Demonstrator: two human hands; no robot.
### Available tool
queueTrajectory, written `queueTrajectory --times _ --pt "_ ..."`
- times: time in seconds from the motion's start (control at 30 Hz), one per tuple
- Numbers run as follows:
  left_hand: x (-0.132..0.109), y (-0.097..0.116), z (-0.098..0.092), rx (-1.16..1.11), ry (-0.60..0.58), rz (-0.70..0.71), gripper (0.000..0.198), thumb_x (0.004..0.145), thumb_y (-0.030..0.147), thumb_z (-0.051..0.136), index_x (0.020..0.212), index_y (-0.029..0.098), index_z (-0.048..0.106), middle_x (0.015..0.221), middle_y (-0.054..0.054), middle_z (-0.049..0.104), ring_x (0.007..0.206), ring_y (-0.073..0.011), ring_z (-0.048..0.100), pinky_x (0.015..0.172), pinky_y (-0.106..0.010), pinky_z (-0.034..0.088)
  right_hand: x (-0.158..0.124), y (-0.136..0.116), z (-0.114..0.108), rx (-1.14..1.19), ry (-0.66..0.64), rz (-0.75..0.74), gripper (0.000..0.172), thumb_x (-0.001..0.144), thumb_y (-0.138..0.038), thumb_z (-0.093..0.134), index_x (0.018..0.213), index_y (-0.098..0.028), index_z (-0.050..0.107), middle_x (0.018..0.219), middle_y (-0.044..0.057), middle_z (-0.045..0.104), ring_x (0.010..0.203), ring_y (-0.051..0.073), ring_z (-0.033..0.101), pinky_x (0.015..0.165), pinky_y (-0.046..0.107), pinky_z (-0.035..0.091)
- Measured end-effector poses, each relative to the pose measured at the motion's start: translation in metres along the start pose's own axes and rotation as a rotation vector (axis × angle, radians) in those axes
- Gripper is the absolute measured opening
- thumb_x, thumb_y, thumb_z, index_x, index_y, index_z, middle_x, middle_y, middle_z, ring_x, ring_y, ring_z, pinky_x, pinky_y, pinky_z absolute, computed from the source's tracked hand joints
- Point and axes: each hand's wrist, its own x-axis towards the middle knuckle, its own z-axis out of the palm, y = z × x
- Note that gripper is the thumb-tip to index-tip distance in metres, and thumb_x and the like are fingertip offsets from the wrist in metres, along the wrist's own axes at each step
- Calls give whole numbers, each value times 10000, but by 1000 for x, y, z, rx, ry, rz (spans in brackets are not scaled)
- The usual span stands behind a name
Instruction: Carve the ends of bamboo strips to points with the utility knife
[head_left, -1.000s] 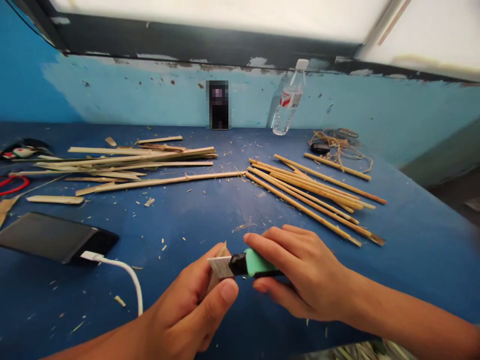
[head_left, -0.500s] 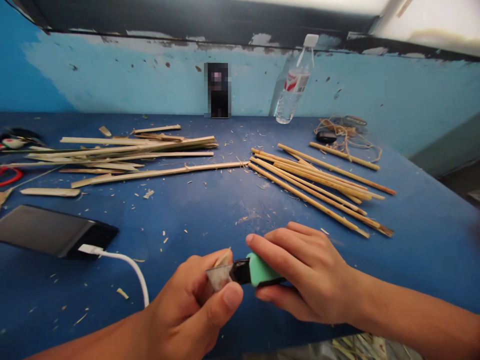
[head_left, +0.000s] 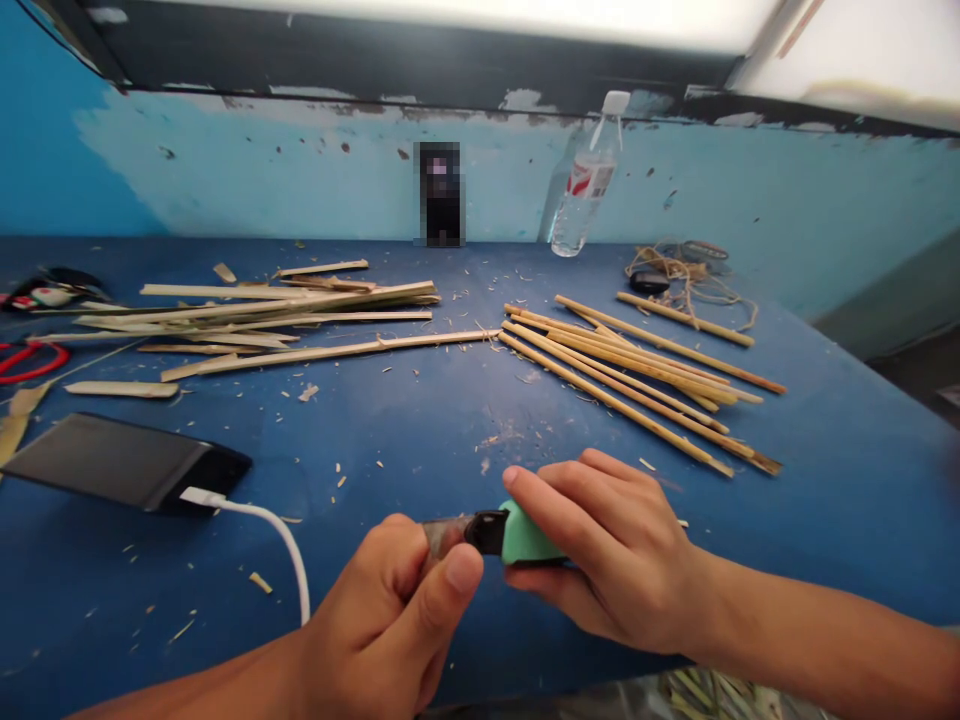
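Note:
My right hand (head_left: 611,545) is closed around the green handle of a utility knife (head_left: 532,535). The knife's black neck and flat metal blade point left, towards my other hand. My left hand (head_left: 397,600) is closed, its thumb along the near side of the blade, whose tip disappears behind the fingers. Anything else inside that grip is hidden. Beyond my hands, pale split strips (head_left: 300,310) lie in a loose pile at left, and several thin round sticks (head_left: 622,355) lie slanted at right.
A tablet-like black device (head_left: 112,460) with a white cable (head_left: 289,545) lies at left, near red-handled scissors (head_left: 34,362). A water bottle (head_left: 586,190) leans on the wall. Tangled twine (head_left: 697,285) sits at the back right. Small shavings dot the blue table (head_left: 420,430).
A pale sliver showed above the blade at my left fingers; now it is out of sight. Less of the blade shows now. The view has tilted up slightly.

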Motion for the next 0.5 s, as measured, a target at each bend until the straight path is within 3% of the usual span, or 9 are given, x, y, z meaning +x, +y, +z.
queueTrajectory --times 0.13,0.3,0.5 --pt "1 10 -1 10 -6 41 644 983 736 434 612 210 413 470 83 287 380 -47 244 371 -222 149 2 2 1 43 18 -2 427 1098 -467 404 1309 -115 524 878 51 739 686 167 685 633 339 482" --pt "0 22 3 -83 -9 123 431 992 633 552 897 213 530 608 83 356 468 -58 294 417 -211 183 0 4 3 128 -55 -5 422 1097 -476 371 1307 -140 516 889 39 719 655 165 639 589 337 445" --pt "1 21 9 -28 203 177 300 1009 539 578 974 244 532 679 54 427 582 -115 349 485 -216 275 -1 10 6 184 -81 32 387 1077 -459 429 1299 -152 508 896 36 704 668 168 619 610 337 438"
